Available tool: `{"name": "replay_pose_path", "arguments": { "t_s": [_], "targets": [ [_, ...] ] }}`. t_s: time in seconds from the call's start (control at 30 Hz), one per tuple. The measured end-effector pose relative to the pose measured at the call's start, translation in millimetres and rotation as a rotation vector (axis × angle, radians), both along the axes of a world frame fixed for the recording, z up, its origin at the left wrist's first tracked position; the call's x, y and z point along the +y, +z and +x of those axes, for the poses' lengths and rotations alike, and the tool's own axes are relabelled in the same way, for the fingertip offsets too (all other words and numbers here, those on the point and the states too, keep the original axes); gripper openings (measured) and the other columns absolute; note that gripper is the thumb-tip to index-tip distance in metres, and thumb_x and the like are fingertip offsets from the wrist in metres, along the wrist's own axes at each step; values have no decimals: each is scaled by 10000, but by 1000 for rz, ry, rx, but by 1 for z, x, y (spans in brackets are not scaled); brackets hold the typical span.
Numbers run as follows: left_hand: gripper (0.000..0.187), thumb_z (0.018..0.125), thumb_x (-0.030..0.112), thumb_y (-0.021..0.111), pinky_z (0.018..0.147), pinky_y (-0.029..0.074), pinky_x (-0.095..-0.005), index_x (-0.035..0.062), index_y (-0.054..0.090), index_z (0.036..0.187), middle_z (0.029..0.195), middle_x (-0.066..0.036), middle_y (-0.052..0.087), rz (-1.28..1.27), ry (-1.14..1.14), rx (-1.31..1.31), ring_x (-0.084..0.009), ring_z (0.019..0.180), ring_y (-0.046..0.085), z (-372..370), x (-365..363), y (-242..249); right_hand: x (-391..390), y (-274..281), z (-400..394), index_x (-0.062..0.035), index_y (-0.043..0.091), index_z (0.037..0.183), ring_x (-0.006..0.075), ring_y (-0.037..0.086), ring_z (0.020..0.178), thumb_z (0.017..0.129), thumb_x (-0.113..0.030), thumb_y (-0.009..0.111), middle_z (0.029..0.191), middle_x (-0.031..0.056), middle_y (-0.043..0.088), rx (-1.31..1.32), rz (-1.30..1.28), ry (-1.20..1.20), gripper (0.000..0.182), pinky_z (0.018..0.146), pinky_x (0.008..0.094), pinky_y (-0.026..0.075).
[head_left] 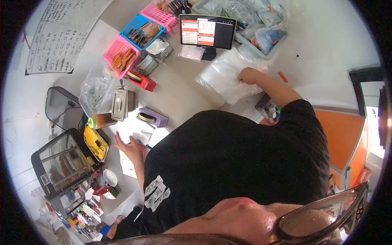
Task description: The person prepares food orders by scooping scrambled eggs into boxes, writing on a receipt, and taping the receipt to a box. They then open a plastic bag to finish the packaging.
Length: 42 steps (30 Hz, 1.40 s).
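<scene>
My right hand [250,76] rests on a stack of clear plastic bags [222,75] on the grey counter, its fingers curled and pinching at the bags' right part. My left hand [130,149] is raised over the left side of the counter with its fingers spread, holding nothing. Near it stand a purple tape dispenser [153,117], a sauce bottle with a green cap [101,121] and a metal tray of yellow food [95,143]. Behind the bags, a tablet [207,32] on a stand shows an orange and white screen.
Pink basket [121,56] and blue basket [143,32] hold packets and utensils. A red tape dispenser [141,81] and lidded metal container [120,105] stand left. A bin of bags [263,43] is at the back right. A glass-fronted oven [63,159] stands far left.
</scene>
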<state>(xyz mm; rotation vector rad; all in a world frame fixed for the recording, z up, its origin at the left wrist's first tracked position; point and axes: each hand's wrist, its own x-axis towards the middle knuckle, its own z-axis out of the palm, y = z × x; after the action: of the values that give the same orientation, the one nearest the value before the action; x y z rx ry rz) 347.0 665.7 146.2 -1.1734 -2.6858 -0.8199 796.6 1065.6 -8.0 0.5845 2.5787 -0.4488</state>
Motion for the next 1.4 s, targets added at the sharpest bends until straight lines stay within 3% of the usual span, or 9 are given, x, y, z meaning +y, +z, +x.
{"name": "replay_pose_path", "arguments": {
  "t_s": [0.3,0.43,0.63,0.67,0.77,0.87,0.97,1.17,1.4],
  "targets": [
    [582,891,94,551,1158,92,-502,41,312,1420,1446,-180,365,8,-105,-217,-378,1373,276,30,40,-1,13,68,-35,-47,641,858,324,624,835,840,-154,546,871,142,645,490,-102,-128,145,781,429,494],
    [472,927,73,513,1116,245,-439,24,383,1379,1421,-156,410,-34,-203,-630,-274,1342,361,42,58,15,23,134,-54,-21,609,875,268,613,820,875,-177,548,859,108,633,894,-323,-414,167,786,385,492],
    [458,940,142,552,1055,336,-342,40,419,1366,1300,-93,529,-43,-602,-1132,-197,1240,466,58,114,20,-12,225,-88,-25,615,981,168,612,798,933,-241,519,913,70,620,1494,-1621,-1101,241,638,281,510],
    [505,930,193,581,1060,332,-358,46,401,1378,1315,-93,515,-44,-651,-1160,-206,1247,460,59,127,13,-14,224,-89,-14,599,1025,180,617,793,925,-262,505,921,80,618,1497,-1442,-1118,284,563,260,509],
    [822,819,455,666,1097,276,-454,57,294,1435,1418,-114,403,159,-760,-1380,-262,1326,364,51,162,-46,-8,187,-103,-20,587,1065,185,618,815,911,-229,489,950,91,619,1217,-2381,-551,278,549,239,514],
    [1190,602,719,681,1110,206,-561,46,212,1465,1504,-137,271,498,-747,-1962,-321,1387,255,65,197,-41,-50,172,-147,-16,579,1108,198,613,909,910,-202,474,1015,94,625,1353,-1824,-1416,292,747,314,533],
    [1337,494,837,630,1080,220,-623,21,201,1463,1510,-153,272,684,-737,-2295,-366,1369,283,82,208,-11,-75,135,-162,3,561,1111,197,574,698,955,-186,421,914,100,598,1116,-1958,-1527,283,584,336,505],
    [1211,585,840,577,1056,330,-529,53,273,1454,1455,-163,373,671,-726,-2600,-333,1260,436,59,198,-43,-72,105,-125,10,613,1019,126,468,515,953,-221,446,734,49,563,661,-1345,-861,293,436,290,373],
    [1058,705,790,521,961,449,-459,17,352,1407,1347,-175,470,346,-594,-2406,-283,1151,528,97,175,-34,-50,99,-130,-5,643,965,102,407,437,928,-238,482,628,7,504,514,-1267,-772,286,373,261,312]
  ]
}}
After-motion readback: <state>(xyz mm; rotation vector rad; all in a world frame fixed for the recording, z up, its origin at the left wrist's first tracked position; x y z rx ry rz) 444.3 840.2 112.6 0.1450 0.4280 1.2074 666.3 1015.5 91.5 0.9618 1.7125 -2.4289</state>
